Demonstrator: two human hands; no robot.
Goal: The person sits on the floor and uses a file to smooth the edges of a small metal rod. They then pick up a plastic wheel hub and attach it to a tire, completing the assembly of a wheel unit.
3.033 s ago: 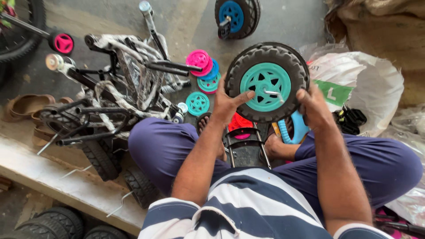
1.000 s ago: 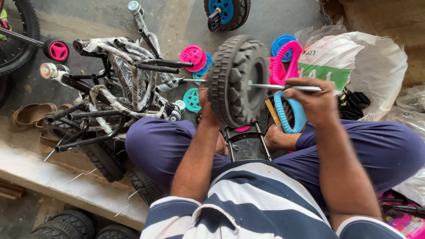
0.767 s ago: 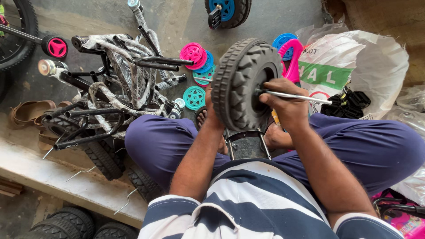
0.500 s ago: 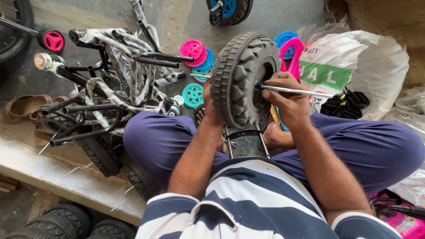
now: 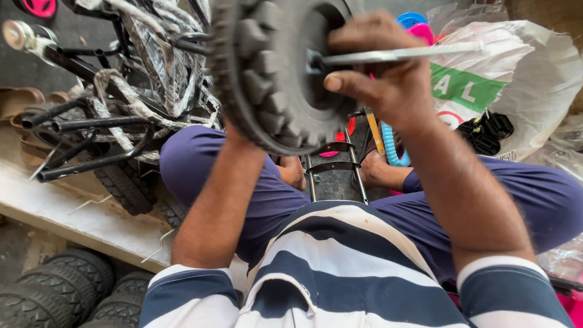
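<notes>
A black knobbly toy tyre [image 5: 267,73] is raised close to the camera, turned edge-on. My left hand is behind it and mostly hidden; only the wrist and forearm [image 5: 228,176] show, holding the tyre up. My right hand [image 5: 382,79] grips a thin metal axle rod [image 5: 419,53] whose end sits in the tyre's hub. The rod sticks out to the right. I sit cross-legged in purple trousers and a striped shirt.
Wrapped black toy-bike frames [image 5: 121,91] are piled at the left. A white plastic sack [image 5: 522,79] lies at the right with black parts [image 5: 486,130] beside it. A small black metal frame [image 5: 334,173] rests between my legs. Spare tyres [image 5: 54,291] are stacked at the lower left.
The tyre was turned from face-on to edge-on. My right hand picked up the rod and pushed its end into the hub. The tyre now sits much nearer the camera.
</notes>
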